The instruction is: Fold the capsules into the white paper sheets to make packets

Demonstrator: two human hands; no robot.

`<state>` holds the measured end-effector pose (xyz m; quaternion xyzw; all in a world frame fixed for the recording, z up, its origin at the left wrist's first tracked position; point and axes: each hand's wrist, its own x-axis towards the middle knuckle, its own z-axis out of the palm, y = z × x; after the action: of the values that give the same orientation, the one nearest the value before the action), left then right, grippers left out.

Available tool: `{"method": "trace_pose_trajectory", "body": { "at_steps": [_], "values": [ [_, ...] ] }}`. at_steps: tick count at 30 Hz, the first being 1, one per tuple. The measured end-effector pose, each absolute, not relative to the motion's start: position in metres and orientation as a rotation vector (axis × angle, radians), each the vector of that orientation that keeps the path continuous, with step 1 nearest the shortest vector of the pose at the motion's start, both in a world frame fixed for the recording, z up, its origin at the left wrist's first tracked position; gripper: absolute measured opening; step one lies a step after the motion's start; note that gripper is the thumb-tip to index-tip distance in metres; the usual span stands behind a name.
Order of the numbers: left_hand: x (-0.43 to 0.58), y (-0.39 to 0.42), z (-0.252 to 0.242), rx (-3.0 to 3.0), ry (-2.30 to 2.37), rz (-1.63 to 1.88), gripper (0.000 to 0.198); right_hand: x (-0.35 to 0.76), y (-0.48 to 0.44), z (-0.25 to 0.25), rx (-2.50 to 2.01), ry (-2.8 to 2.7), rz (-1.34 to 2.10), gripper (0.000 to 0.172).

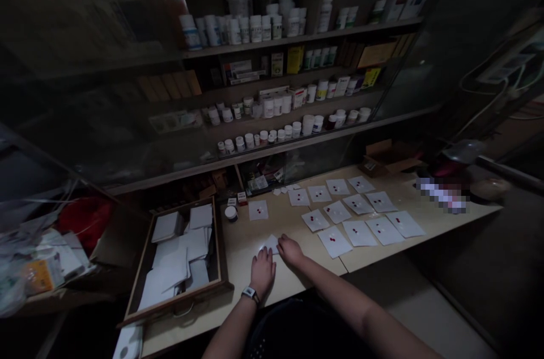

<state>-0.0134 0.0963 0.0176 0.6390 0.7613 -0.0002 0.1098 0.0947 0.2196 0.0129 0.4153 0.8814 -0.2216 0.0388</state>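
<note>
A small white paper [271, 242], partly folded, lies on the table between my two hands. My left hand [262, 273], with a watch on its wrist, rests its outstretched fingers flat on the paper's near left part. At the right edge, the curled fingers of my right hand [290, 250] pinch the same paper. Whether anything lies inside the fold is hidden. Farther back is a flat white paper square [259, 210] with small red pills on it. To the right, several more paper squares [335, 240] lie in rows, each bearing red and pale pills.
On the left stands a wooden drawer [220, 246] full of white paper sheets [170, 257]. A small white-capped jar [231, 213] and little boxes [242, 198] are behind it. Shelves of medicine bottles [255, 29] rise at the back. An opened cardboard box [389, 158] sits at the right.
</note>
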Motion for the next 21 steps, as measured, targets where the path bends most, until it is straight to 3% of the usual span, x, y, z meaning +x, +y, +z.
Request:
{"method": "trace_pose_trajectory", "body": {
  "at_steps": [4, 8, 14, 21],
  "values": [
    [-0.011, 0.099, 0.020, 1.850, 2.252, -0.044, 0.049, 0.096, 0.219, 0.014, 1.343, 2.722, -0.734, 0.022],
    [-0.011, 0.098, 0.019, 1.850, 2.263, -0.044, 0.049, 0.100, 0.218, 0.013, 1.504, 2.693, -0.999, 0.019],
    [-0.014, 0.093, 0.013, 1.891, 2.255, -0.034, 0.051, 0.097, 0.225, 0.006, 1.564, 2.475, -1.472, 0.050],
    [-0.014, 0.093, 0.011, 1.887, 2.242, -0.030, 0.052, 0.086, 0.227, 0.003, 1.565, 2.491, -1.386, 0.053]
  ]
}}
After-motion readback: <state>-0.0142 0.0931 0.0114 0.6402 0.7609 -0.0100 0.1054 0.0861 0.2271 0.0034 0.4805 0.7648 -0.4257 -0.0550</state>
